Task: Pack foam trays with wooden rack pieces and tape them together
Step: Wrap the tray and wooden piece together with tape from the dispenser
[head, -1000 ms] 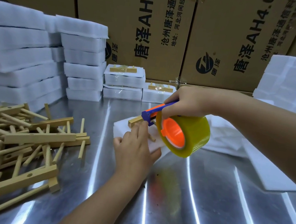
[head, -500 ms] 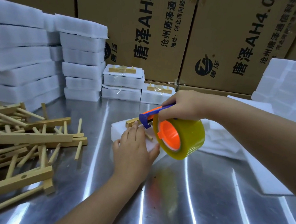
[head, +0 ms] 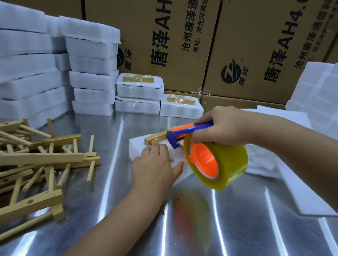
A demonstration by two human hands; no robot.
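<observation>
A white foam tray [head: 136, 147] lies on the steel table [head: 237, 227] in the middle. A wooden rack piece [head: 155, 138] rests on top of it. My left hand [head: 155, 167] lies flat on the tray, fingers straight, pressing it down. My right hand [head: 222, 125] grips the blue and orange handle of a tape dispenser [head: 186, 132] that carries a big yellowish tape roll [head: 220, 165]. The dispenser's blue head sits over the tray's far right part, just past my left fingertips.
A loose heap of wooden rack pieces [head: 22, 159] fills the left. Stacks of empty foam trays [head: 91, 66] stand behind it. Taped packs [head: 140, 88] sit at the back by cardboard boxes [head: 244, 42]. More foam sheets [head: 303, 182] lie right.
The tape dispenser and my right hand have slid slightly toward me and to the right over the tray. My left hand stays flat on the foam.
</observation>
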